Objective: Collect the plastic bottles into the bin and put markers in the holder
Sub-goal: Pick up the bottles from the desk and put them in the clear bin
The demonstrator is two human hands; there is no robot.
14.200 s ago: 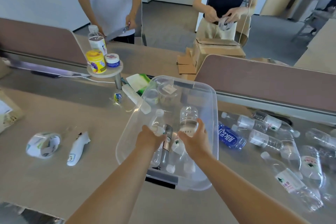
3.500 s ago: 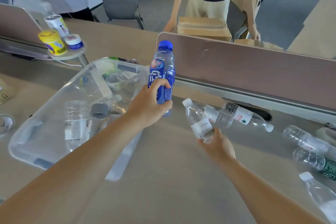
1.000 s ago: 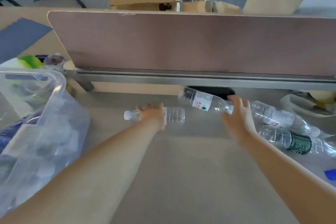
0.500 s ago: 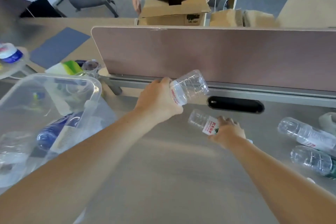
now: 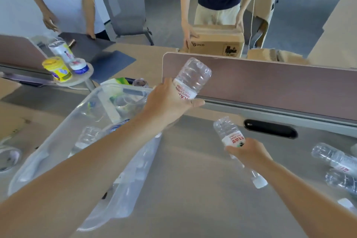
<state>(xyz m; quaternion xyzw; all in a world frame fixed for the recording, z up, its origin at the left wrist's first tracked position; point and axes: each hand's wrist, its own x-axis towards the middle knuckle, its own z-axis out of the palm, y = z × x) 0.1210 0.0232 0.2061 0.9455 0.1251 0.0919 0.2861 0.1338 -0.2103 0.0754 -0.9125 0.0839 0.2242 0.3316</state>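
Left hand (image 5: 170, 102), fingers wrapped round an upturned bottle (image 5: 191, 80), sits beside the bin (image 5: 58, 141); right hand (image 5: 249, 155) grips another bottle (image 5: 229, 135), farther off.

Bin (image 5: 58, 137) top open, reachable from right. Divider panel (image 5: 270, 87) blocks behind; loose bottles (image 5: 332, 157) clutter desk (image 5: 193, 189) far right.

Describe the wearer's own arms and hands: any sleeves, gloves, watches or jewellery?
Both forearms are bare right to the frame edge, with no sleeve in view. The left hand and right hand wear no gloves; no watch, ring or bracelet shows.
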